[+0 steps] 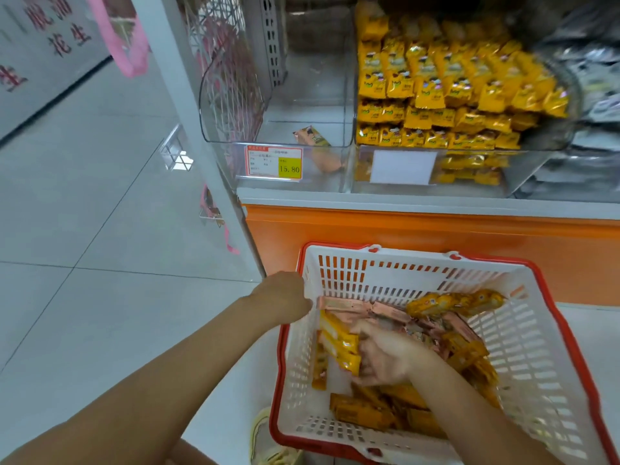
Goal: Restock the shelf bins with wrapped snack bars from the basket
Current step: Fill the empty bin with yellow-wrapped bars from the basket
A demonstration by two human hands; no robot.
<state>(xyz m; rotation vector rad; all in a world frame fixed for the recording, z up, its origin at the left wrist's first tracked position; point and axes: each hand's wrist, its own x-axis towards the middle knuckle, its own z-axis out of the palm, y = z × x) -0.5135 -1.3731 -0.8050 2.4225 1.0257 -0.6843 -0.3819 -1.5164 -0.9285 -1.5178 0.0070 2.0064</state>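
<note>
Grips orange foil-wrapped snack bars [339, 347] in the right hand [385, 359], bars jutting to nine o'clock of the palm, inside the white slotted red-rimmed plastic basket [536, 364]. Clamps the left hand [285, 297] on its ten o'clock rim corner.

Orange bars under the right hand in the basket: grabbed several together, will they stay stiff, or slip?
The orange bars keep straight long shapes, so probably fairly stiff. Their glossy wrappers likely slide on each other, so a handful in the right hand may fan out. Loosely piled in the basket, they look light.
</note>
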